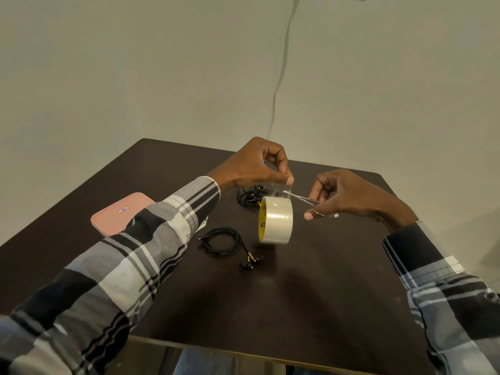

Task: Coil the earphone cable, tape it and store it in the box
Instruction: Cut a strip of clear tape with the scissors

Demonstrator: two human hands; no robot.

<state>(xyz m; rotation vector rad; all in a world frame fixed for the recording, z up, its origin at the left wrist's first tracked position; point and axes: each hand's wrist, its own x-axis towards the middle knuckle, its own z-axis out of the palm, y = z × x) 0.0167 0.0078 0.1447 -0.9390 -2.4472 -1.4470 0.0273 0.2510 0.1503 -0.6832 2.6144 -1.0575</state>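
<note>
Head view: the left hand (254, 166) is raised over the far middle of the dark table (324, 293), its thumb and forefinger pinching the free end of a clear tape strip (281, 189) pulled up from the tape roll (276, 220). The roll hangs from that strip just above the table, tilted, its yellow core facing left. The right hand (349, 196), just right of the roll, has its fingers (316, 194) curled round small metal scissors (304, 198), whose blades reach left to the strip; whether the blades have closed on the tape I cannot tell. On the table, near and left of the roll, lies a coiled earphone cable (221, 240) with its two earbuds (251, 261) trailing to the right of the coil. A tangled bundle of black earphones (250, 197) lies farther back, partly behind the left hand and the roll. A pink box (113, 215) with its lid on sits at the left, partly hidden by the plaid left sleeve (135, 253).
</note>
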